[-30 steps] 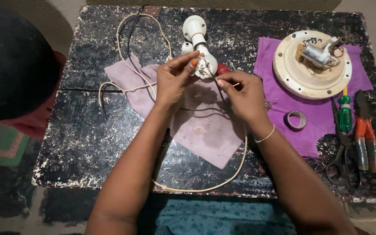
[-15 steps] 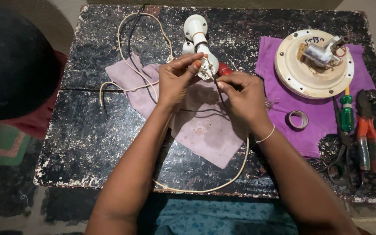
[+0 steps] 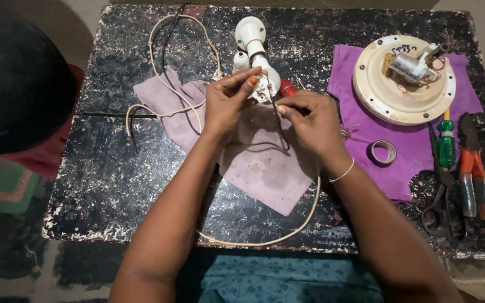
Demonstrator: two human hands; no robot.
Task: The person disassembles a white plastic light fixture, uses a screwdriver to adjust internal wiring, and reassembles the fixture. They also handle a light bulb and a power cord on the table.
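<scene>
My left hand [image 3: 228, 104] grips the lower end of a white plastic fitting [image 3: 252, 39] that lies over the worn black table [image 3: 102, 185]. My right hand [image 3: 310, 120] pinches a thin dark wire [image 3: 279, 126] right at the fitting's open end, with a red-handled tool [image 3: 287, 88] partly hidden behind its fingers. Both hands work above a pale pink cloth [image 3: 265, 168]. A cream cable [image 3: 164, 73] loops from the fitting across the table and back toward its near edge.
On the right a purple cloth [image 3: 366, 129] carries a round cream base with a small motor [image 3: 405, 78] and a roll of tape [image 3: 381, 151]. A green-handled screwdriver [image 3: 447, 146], orange-handled pliers [image 3: 472, 179] and scissors [image 3: 442, 202] lie beside it. A dark round object [image 3: 12, 78] sits at left.
My hands have kept their place at the fitting. The right hand's fingers have shifted slightly, drawing the dark wire closer to the fitting's end.
</scene>
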